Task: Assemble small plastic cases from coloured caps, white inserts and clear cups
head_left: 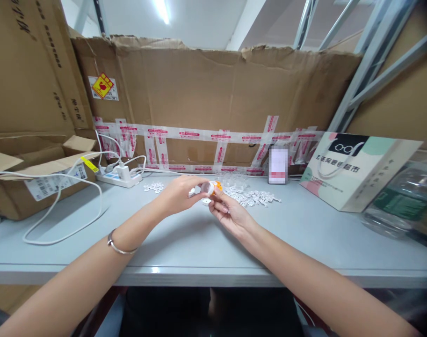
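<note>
Above the middle of the table, my left hand (181, 194) pinches a small round white plastic cup (207, 188) with its open side facing me. My right hand (232, 213) has its fingers curled in against the cup and a small orange plastic piece (218, 185) just behind it. Whether the cup and the orange piece are joined, I cannot tell. A round white part (206, 201) lies on the table below my fingertips. Just beyond my right hand spreads a pile of small white plastic parts (253, 198), with clear plastic pieces (234, 179) behind it.
Small white discs (153, 187) lie left of my hands. A power strip (118, 177) with looping white cables and an open cardboard box (41, 173) stand at the left. A phone (278, 164) leans at the back; a paper bag (353, 171) and plastic bottle (399, 201) stand right.
</note>
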{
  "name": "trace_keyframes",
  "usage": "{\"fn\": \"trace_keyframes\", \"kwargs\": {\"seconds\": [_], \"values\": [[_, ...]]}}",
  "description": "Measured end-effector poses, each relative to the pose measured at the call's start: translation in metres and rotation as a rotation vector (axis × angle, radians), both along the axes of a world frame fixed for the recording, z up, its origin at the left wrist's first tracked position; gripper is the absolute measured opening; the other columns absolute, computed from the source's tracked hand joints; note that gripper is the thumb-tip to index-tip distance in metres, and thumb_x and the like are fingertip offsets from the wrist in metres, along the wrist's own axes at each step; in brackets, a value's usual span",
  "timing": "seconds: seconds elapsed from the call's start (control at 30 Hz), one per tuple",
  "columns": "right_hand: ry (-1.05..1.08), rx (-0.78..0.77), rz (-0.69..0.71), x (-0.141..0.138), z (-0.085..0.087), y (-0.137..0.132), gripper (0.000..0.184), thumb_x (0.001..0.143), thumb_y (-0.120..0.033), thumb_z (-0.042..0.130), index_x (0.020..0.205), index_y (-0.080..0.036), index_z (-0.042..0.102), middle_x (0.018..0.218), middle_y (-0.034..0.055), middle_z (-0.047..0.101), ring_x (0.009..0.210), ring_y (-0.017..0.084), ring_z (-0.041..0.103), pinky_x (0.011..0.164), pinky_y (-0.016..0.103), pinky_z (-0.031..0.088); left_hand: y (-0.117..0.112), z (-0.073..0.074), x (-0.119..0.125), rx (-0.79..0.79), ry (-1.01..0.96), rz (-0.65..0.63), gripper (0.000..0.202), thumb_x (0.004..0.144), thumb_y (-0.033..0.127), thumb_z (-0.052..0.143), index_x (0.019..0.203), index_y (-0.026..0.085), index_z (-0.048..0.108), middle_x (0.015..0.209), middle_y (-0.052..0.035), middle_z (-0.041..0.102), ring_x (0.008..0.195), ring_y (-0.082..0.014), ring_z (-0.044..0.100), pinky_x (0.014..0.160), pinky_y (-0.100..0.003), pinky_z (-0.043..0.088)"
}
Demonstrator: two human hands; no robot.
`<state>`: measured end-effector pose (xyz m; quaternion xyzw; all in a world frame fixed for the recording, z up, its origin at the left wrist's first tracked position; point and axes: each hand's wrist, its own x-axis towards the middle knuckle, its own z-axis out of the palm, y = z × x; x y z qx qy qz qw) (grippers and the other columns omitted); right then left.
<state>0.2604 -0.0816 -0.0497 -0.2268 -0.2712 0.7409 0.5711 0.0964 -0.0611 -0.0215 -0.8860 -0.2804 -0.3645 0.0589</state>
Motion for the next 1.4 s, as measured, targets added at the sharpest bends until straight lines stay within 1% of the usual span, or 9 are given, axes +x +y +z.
{"fn": "trace_keyframes", "kwargs": {"seconds": [0.23, 0.47, 0.73, 0.93, 1.0, 1.07, 1.17, 1.27, 1.4], "values": [[0.014, -0.035, -0.005, 0.000, -0.001, 0.002, 0.012, 0.068, -0.013, 0.070, 0.072, -0.013, 0.058, 0.057, -0.0066, 0.058, 0.032, -0.004, 0.024, 0.051, 0.012, 0.048, -0.002, -0.001, 0.004, -0.034, -0.015, 0.023, 0.020, 0.083, 0.031, 0.053, 0.098, 0.019, 0.059, 0.093, -0.0033, 0.068, 0.082, -0.0162, 0.062, 0.074, -0.027, 0.045], [0.009, -0.067, -0.067, -0.002, 0.006, -0.004, 0.007, 0.075, -0.016, 0.064, 0.077, -0.012, 0.059, 0.069, 0.0025, 0.067, 0.031, -0.004, 0.022, 0.050, 0.011, 0.048, -0.001, -0.002, 0.008, -0.207, -0.136, -0.073, 0.023, 0.084, 0.027, 0.050, 0.104, 0.018, 0.057, 0.100, -0.0050, 0.065, 0.087, -0.0147, 0.061, 0.076, -0.025, 0.048], [0.111, -0.126, -0.125, -0.011, 0.001, -0.022, 0.013, 0.067, -0.014, 0.072, 0.073, -0.014, 0.061, 0.065, -0.0019, 0.064, 0.031, -0.004, 0.021, 0.051, 0.011, 0.048, -0.003, 0.001, 0.006, -0.248, -0.047, -0.127, 0.026, 0.083, 0.026, 0.053, 0.107, 0.019, 0.059, 0.099, -0.0044, 0.067, 0.086, -0.0154, 0.061, 0.066, -0.023, 0.048], [0.104, -0.036, -0.226, -0.015, -0.007, -0.044, 0.015, 0.064, -0.019, 0.075, 0.075, -0.014, 0.067, 0.067, -0.0032, 0.064, 0.035, -0.004, 0.022, 0.056, 0.012, 0.050, -0.017, 0.008, 0.004, -0.234, -0.016, -0.197, 0.027, 0.082, 0.026, 0.057, 0.108, 0.020, 0.059, 0.088, -0.0029, 0.067, 0.081, -0.0144, 0.060, 0.077, -0.029, 0.046], [0.083, -0.026, -0.309, -0.019, -0.009, -0.055, 0.014, 0.064, -0.023, 0.075, 0.074, -0.015, 0.068, 0.062, -0.0047, 0.062, 0.036, -0.002, 0.026, 0.060, 0.014, 0.051, -0.021, 0.009, 0.005, -0.274, -0.025, -0.271, 0.031, 0.082, 0.024, 0.057, 0.113, 0.021, 0.056, 0.091, -0.0034, 0.066, 0.083, -0.0143, 0.059, 0.080, -0.029, 0.046], [0.075, -0.040, -0.414, -0.025, -0.012, -0.066, 0.016, 0.061, -0.024, 0.076, 0.075, -0.018, 0.069, 0.065, -0.0040, 0.063, 0.043, 0.000, 0.041, 0.064, 0.016, 0.051, -0.024, 0.010, 0.005, -0.344, -0.059, -0.361, 0.033, 0.082, 0.020, 0.057, 0.115, 0.021, 0.055, 0.101, -0.0048, 0.065, 0.091, -0.0152, 0.059, 0.083, -0.030, 0.047], [0.089, -0.060, -0.537, -0.034, -0.015, -0.075, 0.023, 0.058, -0.024, 0.078, 0.080, -0.022, 0.070, 0.083, -0.0010, 0.068, 0.073, 0.008, 0.059, 0.069, 0.018, 0.050, -0.027, 0.012, 0.006, -0.376, -0.109, -0.471, 0.032, 0.079, 0.013, 0.059, 0.111, 0.020, 0.057, 0.113, -0.0067, 0.061, 0.108, -0.0183, 0.054, 0.093, -0.034, 0.044], [0.088, -0.057, -0.580, -0.041, -0.017, -0.078, 0.023, 0.059, -0.025, 0.077, 0.081, -0.023, 0.071, 0.093, -0.0001, 0.068, 0.087, 0.011, 0.060, 0.071, 0.020, 0.050, -0.027, 0.013, 0.005, -0.347, -0.122, -0.507, 0.031, 0.078, 0.011, 0.060, 0.107, 0.021, 0.059, 0.112, -0.0071, 0.061, 0.110, -0.0190, 0.053, 0.096, -0.036, 0.043], [0.090, -0.051, -0.558, -0.042, -0.018, -0.078, 0.018, 0.064, -0.028, 0.074, 0.081, -0.023, 0.071, 0.089, 0.0002, 0.068, 0.085, 0.010, 0.060, 0.073, 0.019, 0.050, -0.027, 0.011, 0.005, -0.288, -0.107, -0.468, 0.030, 0.078, 0.016, 0.062, 0.107, 0.022, 0.058, 0.095, -0.0040, 0.066, 0.094, -0.0165, 0.059, 0.088, -0.034, 0.046]]}}
